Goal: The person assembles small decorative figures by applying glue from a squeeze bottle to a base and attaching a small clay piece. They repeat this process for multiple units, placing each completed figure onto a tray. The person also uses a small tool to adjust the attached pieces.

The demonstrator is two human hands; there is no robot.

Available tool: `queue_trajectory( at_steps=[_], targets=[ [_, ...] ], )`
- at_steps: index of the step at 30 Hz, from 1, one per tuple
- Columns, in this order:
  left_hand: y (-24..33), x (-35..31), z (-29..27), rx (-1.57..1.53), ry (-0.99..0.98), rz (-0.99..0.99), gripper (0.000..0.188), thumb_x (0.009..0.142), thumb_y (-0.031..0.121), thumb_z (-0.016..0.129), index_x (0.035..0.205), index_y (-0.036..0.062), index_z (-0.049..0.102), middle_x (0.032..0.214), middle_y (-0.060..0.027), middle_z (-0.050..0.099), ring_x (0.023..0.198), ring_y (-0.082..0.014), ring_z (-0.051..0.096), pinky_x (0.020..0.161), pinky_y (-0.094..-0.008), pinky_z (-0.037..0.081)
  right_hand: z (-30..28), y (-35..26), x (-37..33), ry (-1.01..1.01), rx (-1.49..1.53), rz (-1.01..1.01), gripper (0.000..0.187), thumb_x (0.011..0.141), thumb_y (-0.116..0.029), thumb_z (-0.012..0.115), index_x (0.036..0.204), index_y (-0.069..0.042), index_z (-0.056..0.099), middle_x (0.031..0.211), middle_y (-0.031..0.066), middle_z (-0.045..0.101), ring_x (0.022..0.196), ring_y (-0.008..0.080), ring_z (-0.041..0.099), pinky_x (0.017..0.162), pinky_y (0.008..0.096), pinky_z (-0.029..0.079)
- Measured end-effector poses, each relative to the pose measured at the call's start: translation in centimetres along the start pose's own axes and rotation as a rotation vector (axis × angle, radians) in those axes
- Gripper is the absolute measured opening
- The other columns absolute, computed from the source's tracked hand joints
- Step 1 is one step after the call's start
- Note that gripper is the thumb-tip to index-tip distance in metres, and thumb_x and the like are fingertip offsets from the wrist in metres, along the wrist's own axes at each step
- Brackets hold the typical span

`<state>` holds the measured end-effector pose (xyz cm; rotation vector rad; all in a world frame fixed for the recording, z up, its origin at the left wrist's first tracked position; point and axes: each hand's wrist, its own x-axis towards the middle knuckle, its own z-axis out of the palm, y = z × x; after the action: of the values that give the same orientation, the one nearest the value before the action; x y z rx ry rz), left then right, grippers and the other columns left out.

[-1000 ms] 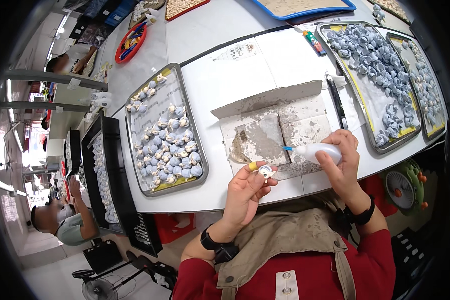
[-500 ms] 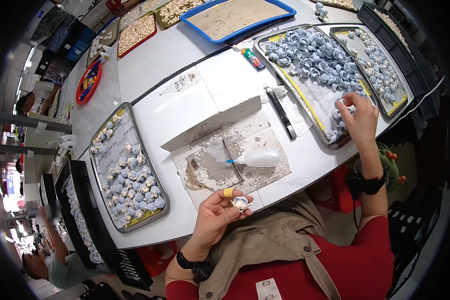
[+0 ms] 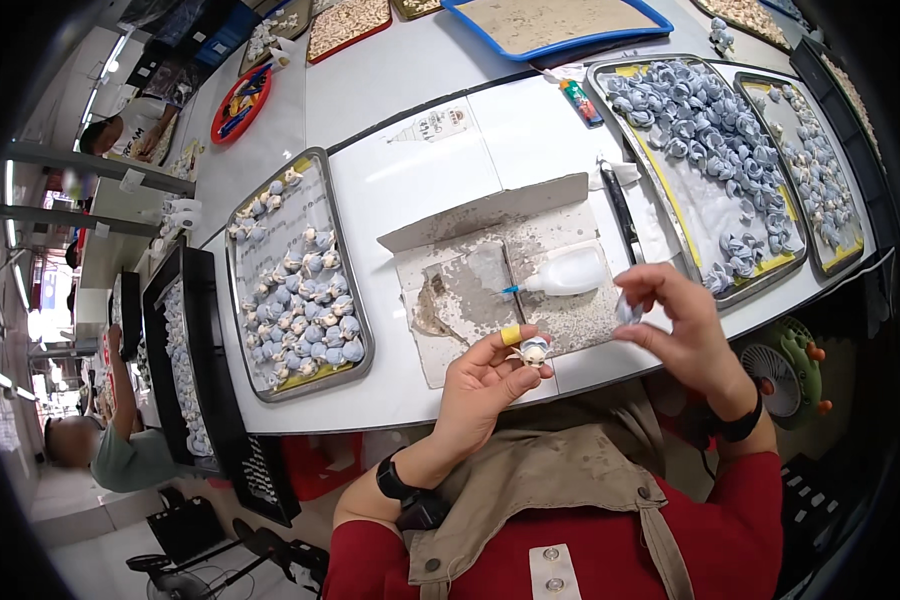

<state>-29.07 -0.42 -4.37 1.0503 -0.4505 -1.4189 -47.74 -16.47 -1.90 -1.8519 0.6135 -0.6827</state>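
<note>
My left hand (image 3: 485, 392), with yellow tape round one finger, pinches a small white and blue-grey figurine head (image 3: 534, 350) over the table's near edge. To its right, my right hand (image 3: 685, 335) holds a thin, curved blue-grey piece (image 3: 627, 310) between thumb and fingers. A gap separates the two parts. Beyond my hands, a white squeeze bottle (image 3: 570, 271) with a blue tip lies on a stained, folded cardboard sheet (image 3: 440, 345). The metal tray (image 3: 685, 240) on the right carries many loose blue-grey curved pieces (image 3: 710, 120).
Similar small heads fill a left tray (image 3: 362, 350) and a far-right tray (image 3: 838, 262). A black pen-like tool (image 3: 621, 212) lies beside the right tray. Farther off are a blue tray (image 3: 555, 52) and a red basket (image 3: 218, 128). Co-workers (image 3: 135, 460) sit at the left.
My right hand has come back from the right tray toward my left hand, bringing a curved blue-grey piece. My left hand still holds the figurine head. The whole view has shifted.
</note>
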Motion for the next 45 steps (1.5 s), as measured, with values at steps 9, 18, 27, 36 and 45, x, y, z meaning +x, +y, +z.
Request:
queue_trajectory(
  at_steps=[9,18,27,36,45],
  targets=[
    [-0.7,-0.7,-0.7,-0.089,-0.05,0.054,0.047,0.09,0.012,0.061,0.131,-0.0023,0.042,0.121,-0.0102,0.055,0.098,-0.0123,0.059,0.088,-0.0255,0.048,6.3,-1.2,-1.0,-0.009,-0.009,-0.229,0.02,0.074,-0.013,0.075,0.092,-0.01,0.068,0.099,0.0065,0.059,0.095,0.0224,0.053,0.082,0.0327,0.042],
    [-0.7,-1.0,-1.0,-0.062,-0.025,0.124,0.042,0.092,0.014,0.058,0.128,-0.0022,0.045,0.119,-0.0103,0.057,0.099,-0.0117,0.058,0.087,-0.0256,0.049,8.7,-1.4,-1.1,0.204,-0.205,-0.238,0.025,0.068,-0.02,0.078,0.09,-0.012,0.07,0.103,0.0048,0.058,0.095,0.0238,0.048,0.084,0.0358,0.037],
    [-0.3,-1.0,0.0,0.078,-0.002,0.172,0.039,0.091,0.006,0.057,0.128,-0.0062,0.047,0.119,-0.0088,0.057,0.103,-0.0112,0.056,0.088,-0.0224,0.047,8.4,-1.0,-2.0,0.293,-0.566,-0.428,0.024,0.06,-0.018,0.08,0.081,-0.016,0.069,0.081,-0.0094,0.063,0.083,0.0162,0.051,0.078,0.0357,0.026],
    [0.0,-0.9,0.4,0.193,-0.033,0.209,0.031,0.09,0.004,0.058,0.119,-0.0065,0.054,0.108,-0.0124,0.063,0.097,-0.0145,0.061,0.084,-0.0244,0.051,6.7,-0.9,-1.5,0.21,-0.472,-0.439,0.018,0.061,-0.018,0.078,0.077,-0.016,0.069,0.081,-0.0104,0.063,0.085,0.0141,0.051,0.077,0.0349,0.026],
    [-0.6,-0.7,-0.3,0.087,-0.238,0.249,0.036,0.084,0.002,0.064,0.119,-0.0041,0.055,0.117,-0.0172,0.06,0.106,-0.0189,0.058,0.091,-0.0305,0.048,5.2,0.2,-0.6,-0.213,0.336,-0.169,0.047,0.071,-0.018,0.077,0.113,-0.003,0.061,0.104,0.0108,0.063,0.089,0.0215,0.059,0.08,0.032,0.048]
  ],
)
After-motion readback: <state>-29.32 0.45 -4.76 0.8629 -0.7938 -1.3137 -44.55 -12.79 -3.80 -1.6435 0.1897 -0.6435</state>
